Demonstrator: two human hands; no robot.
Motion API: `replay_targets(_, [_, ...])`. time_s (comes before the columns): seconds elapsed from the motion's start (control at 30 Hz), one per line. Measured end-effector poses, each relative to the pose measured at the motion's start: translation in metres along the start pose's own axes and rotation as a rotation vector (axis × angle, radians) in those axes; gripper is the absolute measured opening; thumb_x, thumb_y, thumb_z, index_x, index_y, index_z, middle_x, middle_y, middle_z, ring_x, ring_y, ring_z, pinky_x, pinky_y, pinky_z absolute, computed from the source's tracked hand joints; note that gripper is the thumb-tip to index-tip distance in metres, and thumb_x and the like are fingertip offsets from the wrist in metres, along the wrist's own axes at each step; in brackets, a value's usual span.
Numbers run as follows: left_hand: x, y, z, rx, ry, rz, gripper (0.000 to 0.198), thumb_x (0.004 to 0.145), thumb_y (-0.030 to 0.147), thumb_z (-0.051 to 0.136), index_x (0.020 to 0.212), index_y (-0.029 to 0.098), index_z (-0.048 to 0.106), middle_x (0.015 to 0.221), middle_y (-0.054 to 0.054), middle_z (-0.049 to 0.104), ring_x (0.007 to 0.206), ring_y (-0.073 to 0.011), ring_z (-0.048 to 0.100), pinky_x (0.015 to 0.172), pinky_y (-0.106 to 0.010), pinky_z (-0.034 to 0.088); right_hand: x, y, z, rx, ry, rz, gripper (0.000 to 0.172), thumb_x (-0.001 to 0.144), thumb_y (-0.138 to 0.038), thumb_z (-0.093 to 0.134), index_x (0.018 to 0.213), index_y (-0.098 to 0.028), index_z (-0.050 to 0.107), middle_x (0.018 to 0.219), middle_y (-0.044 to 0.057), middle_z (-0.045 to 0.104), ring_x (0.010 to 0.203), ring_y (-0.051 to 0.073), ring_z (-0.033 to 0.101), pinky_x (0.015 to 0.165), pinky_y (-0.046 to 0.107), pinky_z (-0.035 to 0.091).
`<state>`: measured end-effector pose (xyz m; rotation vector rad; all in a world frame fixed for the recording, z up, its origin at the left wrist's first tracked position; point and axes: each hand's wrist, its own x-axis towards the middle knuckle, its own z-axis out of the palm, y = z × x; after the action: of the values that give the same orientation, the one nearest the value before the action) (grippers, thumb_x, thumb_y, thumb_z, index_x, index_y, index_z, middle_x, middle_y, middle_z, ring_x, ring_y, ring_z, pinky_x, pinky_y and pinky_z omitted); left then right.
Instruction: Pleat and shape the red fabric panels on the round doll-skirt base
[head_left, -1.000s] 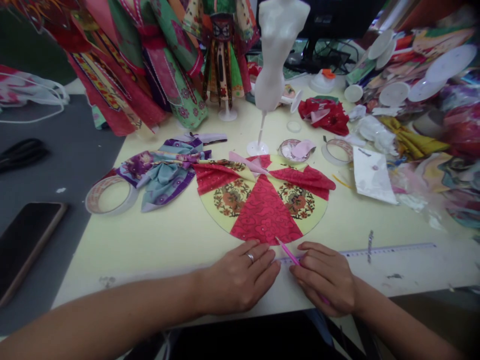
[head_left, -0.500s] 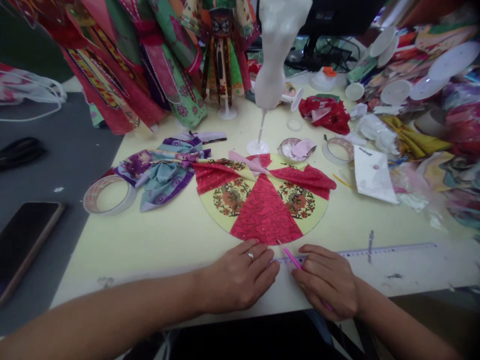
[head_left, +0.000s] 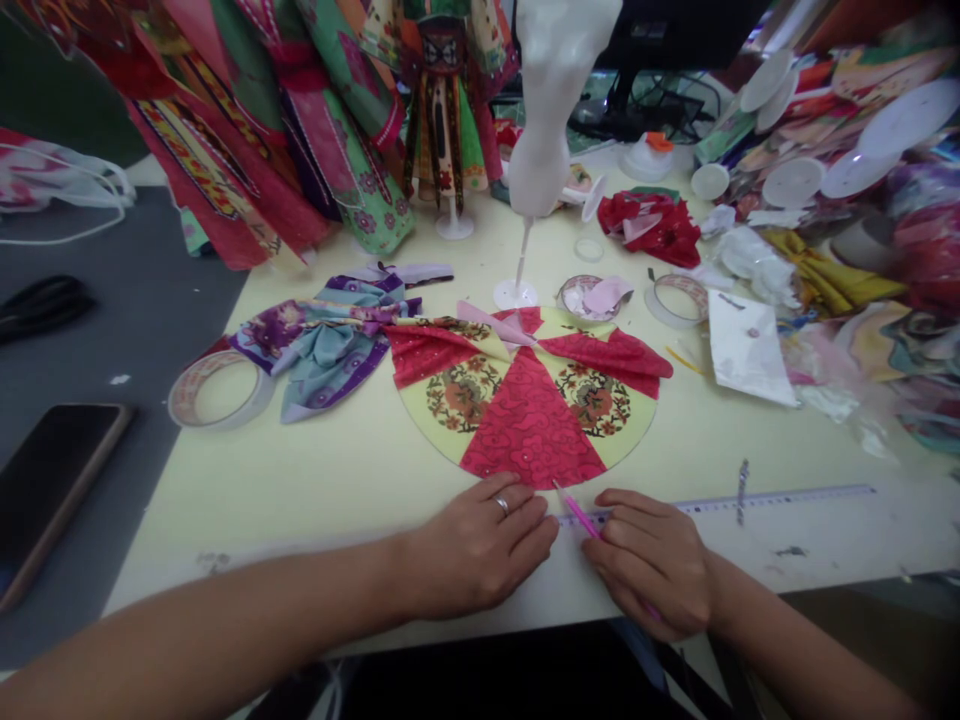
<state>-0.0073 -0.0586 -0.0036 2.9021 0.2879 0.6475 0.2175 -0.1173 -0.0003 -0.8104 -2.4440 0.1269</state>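
Observation:
A round red and yellow fabric piece (head_left: 534,420) with flower medallions lies spread on the table, its folded strips gathered near the top. My left hand (head_left: 484,545), with a ring on one finger, rests flat across its lower edge, fingers stretched out. Gripped in my right hand (head_left: 656,565) is a slim pink pen (head_left: 579,513), whose tip meets the cloth's bottom edge. I cannot make out whether it is a pen or another marking tool. A clear ruler (head_left: 780,499) lies along the front of the table, partly under both hands.
Left of the cloth are a purple and blue fabric bow (head_left: 330,345), a tape roll (head_left: 221,390) and a phone (head_left: 64,490). Dressed dolls (head_left: 360,190) and a white mannequin (head_left: 541,150) stand behind. A fabric and plastic pile (head_left: 847,270) fills the right.
Almost nothing differs. Both hands stay in place, with the pen tip still at the cloth's lower edge.

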Motion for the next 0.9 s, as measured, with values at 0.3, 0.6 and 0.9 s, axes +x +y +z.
replay_targets(0.3, [0.006, -0.002, 0.002, 0.006, 0.036, -0.071, 0.022, 0.084, 0.02, 0.05, 0.101, 0.008, 0.056, 0.108, -0.011, 0.062, 0.098, -0.0224, 0.053, 0.091, -0.04, 0.041, -0.002, 0.0, 0.001, -0.008, -0.008, 0.002, 0.018, 0.073, -0.01, 0.047, 0.086, -0.013, 0.057, 0.06, 0.0, 0.051, 0.056, 0.012, 0.047, 0.078, 0.035, 0.05])
replay_targets(0.6, [0.009, -0.001, 0.004, -0.013, -0.028, -0.13, 0.027, 0.086, 0.023, 0.045, 0.107, 0.009, 0.051, 0.109, -0.009, 0.062, 0.1, -0.0224, 0.052, 0.095, -0.043, 0.035, 0.004, -0.002, -0.003, 0.01, 0.022, -0.013, 0.014, 0.072, -0.009, 0.045, 0.078, -0.014, 0.057, 0.055, -0.001, 0.047, 0.052, 0.01, 0.042, 0.074, 0.033, 0.051])
replay_targets(0.9, [0.007, -0.004, 0.003, -0.047, 0.073, -0.109, 0.025, 0.082, 0.02, 0.05, 0.105, 0.008, 0.052, 0.103, -0.011, 0.065, 0.103, -0.0225, 0.054, 0.097, -0.045, 0.037, -0.001, 0.0, -0.008, -0.029, 0.193, 0.081, 0.017, 0.07, -0.007, 0.05, 0.085, -0.011, 0.057, 0.061, 0.002, 0.052, 0.057, 0.011, 0.049, 0.072, 0.036, 0.053])
